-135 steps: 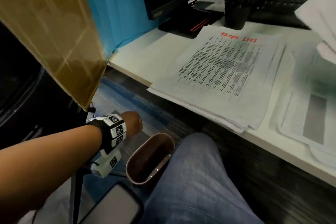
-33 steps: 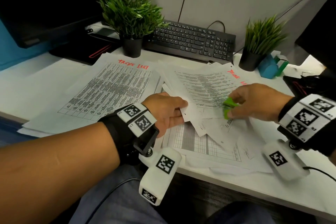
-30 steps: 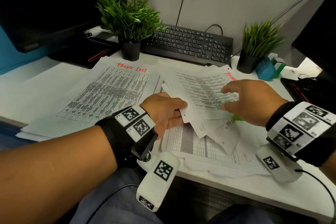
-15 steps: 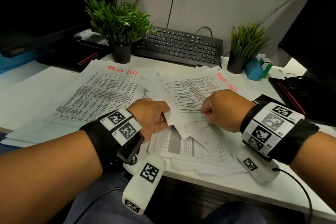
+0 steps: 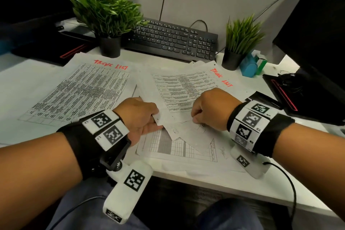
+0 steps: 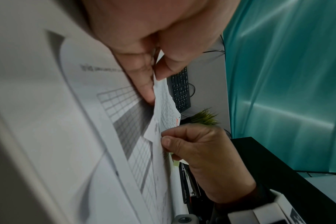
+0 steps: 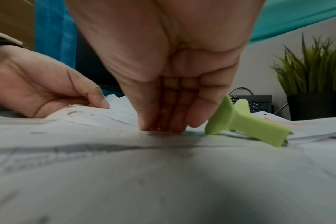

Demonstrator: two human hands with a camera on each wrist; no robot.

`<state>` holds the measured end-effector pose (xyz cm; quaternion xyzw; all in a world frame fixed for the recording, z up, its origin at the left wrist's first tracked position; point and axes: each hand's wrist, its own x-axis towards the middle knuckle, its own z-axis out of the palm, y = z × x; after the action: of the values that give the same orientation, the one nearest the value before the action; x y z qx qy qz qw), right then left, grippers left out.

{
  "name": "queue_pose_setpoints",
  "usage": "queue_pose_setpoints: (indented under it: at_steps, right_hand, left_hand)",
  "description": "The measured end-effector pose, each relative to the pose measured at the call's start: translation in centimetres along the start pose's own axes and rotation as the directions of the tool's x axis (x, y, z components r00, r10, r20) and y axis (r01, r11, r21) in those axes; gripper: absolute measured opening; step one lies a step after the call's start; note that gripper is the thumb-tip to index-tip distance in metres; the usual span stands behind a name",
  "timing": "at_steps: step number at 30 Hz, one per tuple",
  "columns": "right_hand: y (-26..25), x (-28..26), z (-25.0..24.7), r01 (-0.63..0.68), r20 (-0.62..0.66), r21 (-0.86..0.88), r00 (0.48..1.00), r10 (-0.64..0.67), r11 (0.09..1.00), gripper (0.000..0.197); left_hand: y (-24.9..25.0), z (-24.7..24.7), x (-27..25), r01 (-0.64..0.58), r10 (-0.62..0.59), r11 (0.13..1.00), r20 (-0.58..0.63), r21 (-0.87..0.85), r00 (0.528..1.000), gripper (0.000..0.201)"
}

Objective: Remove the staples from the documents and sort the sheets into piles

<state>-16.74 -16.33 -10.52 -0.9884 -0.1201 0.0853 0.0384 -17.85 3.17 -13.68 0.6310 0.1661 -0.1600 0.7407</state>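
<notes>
1. Our left hand (image 5: 139, 115) pinches the lifted edge of the stapled document (image 5: 183, 90) between thumb and fingers, palm down on the desk (image 5: 22, 78).
2. Our right hand (image 5: 212, 108) is curled, fingertips (image 7: 163, 125) pressed together on that document's corner; whether they grip anything we cannot tell.
3. The green staple remover (image 7: 246, 121) lies loose on the papers just beside the right hand.
4. A sorted pile (image 5: 80, 89) sits to the left; a keyboard (image 5: 173, 38) and two potted plants (image 5: 106, 13) stand behind.
</notes>
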Motion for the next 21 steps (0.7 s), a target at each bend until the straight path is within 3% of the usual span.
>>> queue_pose_setpoints:
  at_steps: [3, 7, 9, 11, 12, 13, 14, 15, 16, 18, 21]
  right_hand:
    - [-0.3, 0.2, 0.0, -0.003, 0.009, -0.016, 1.0, 0.003, 1.0, 0.003]
    - [-0.2, 0.5, 0.0, 0.005, 0.028, -0.013, 1.0, -0.005, 1.0, 0.009]
    - [-0.2, 0.5, 0.0, 0.019, 0.048, -0.005, 0.999, -0.018, 1.0, 0.008]
    - [0.0, 0.3, -0.3, 0.032, 0.06, 0.004, 0.998, -0.032, 0.999, 0.012]
    - [0.3, 0.0, -0.6, 0.036, 0.058, 0.001, 0.998, -0.036, 0.999, 0.016]
    - [0.6, -0.3, -1.0, 0.043, 0.039, -0.015, 0.998, -0.042, 0.999, 0.021]
    - [1.1, -0.6, -1.5, 0.052, 0.001, -0.037, 0.999, -0.052, 0.998, 0.025]
    - [1.6, -1.0, -1.9, 0.058, -0.046, -0.051, 0.997, -0.06, 0.997, 0.028]
    - [2.0, -1.3, -2.2, 0.063, -0.078, -0.057, 0.995, -0.068, 0.996, 0.029]
    - [2.5, -1.9, -2.3, 0.075, -0.06, -0.067, 0.995, -0.079, 0.995, 0.031]
    - [2.5, -2.4, -1.2, 0.118, 0.078, -0.166, 0.991, -0.106, 0.979, 0.032]
  left_hand:
    - [0.0, -0.1, -0.1, 0.012, -0.011, 1.0, 0.001, -0.005, 1.0, 0.021]
    - [0.5, -0.4, -0.2, 0.044, -0.045, 0.999, 0.048, 0.031, 0.998, 0.012]
    - [1.2, -0.9, -0.7, 0.057, -0.065, 0.988, 0.047, 0.146, 0.997, 0.009]
    - [2.4, -1.3, -1.7, 0.003, -0.015, 0.924, 0.029, 0.383, 0.999, 0.011]
    - [3.1, -1.6, -2.2, -0.075, 0.07, 0.812, 0.031, 0.579, 0.997, 0.014]
    - [3.7, -2.0, -2.7, -0.167, 0.187, 0.596, 0.066, 0.786, 0.98, 0.017]
    - [4.4, -2.2, -3.2, -0.243, 0.306, 0.314, 0.145, 0.918, 0.941, 0.017]
    - [4.9, -2.0, -3.8, -0.298, 0.38, 0.062, 0.254, 0.953, 0.889, 0.015]
    - [5.2, -1.5, -4.2, -0.35, 0.397, -0.099, 0.359, 0.932, 0.845, 0.013]
    - [4.9, 0.2, -4.1, -0.486, 0.315, -0.225, 0.535, 0.845, 0.784, 0.015]
    - [4.0, 3.6, -2.1, -0.604, 0.152, -0.271, 0.653, 0.75, 0.742, 0.027]
